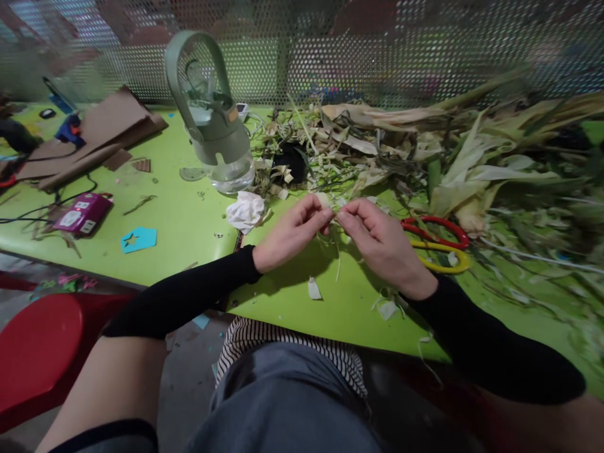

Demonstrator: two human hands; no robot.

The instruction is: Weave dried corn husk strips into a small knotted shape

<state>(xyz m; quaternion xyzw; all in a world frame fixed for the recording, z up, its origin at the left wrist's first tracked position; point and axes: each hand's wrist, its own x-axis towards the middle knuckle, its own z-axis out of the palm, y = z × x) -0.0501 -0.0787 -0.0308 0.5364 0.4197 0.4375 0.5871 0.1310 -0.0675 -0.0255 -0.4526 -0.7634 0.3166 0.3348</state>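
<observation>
My left hand and my right hand meet above the green table, their fingertips almost touching. Each is closed in a pinch. Between them is a small pale piece of corn husk, and a thin strand dangles below the fingers. How the husk runs between the fingertips is partly hidden. Beside my right hand lies a pair of scissors with one red handle and one yellow handle. A loose husk scrap rests nearer to me, and curled scraps lie under my right wrist.
Corn husks and shredded leaves are heaped along the back and right. A water bottle stands behind crumpled tissue. At left are a purple box, blue paper, cardboard and a red stool. Perforated metal borders the table's back.
</observation>
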